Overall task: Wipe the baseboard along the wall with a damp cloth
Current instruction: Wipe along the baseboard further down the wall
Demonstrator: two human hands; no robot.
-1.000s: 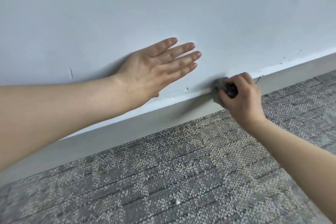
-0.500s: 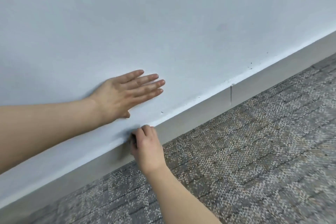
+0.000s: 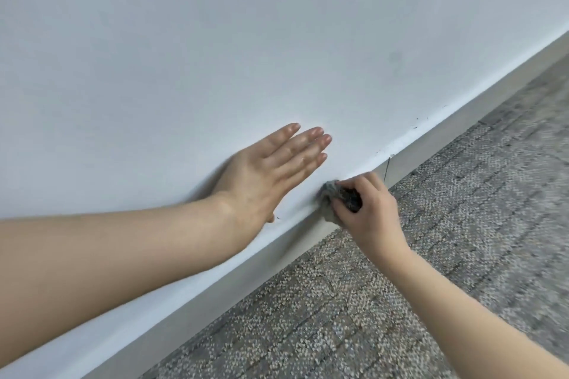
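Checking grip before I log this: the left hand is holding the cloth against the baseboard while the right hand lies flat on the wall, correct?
Hands are swapped. The head view shows the right hand pressing the cloth against the baseboard, while the left hand lies flat on the wall.

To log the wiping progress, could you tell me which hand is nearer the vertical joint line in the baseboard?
Right. The right hand presses the cloth on the baseboard just left of the joint line; the left hand lies flat on the wall, farther left.

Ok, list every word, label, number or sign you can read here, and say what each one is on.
None: no text shows anywhere.
The wall, baseboard and carpet are bare of lettering.
The cloth in the right hand shows no label.
The left hand rests on plain wall.
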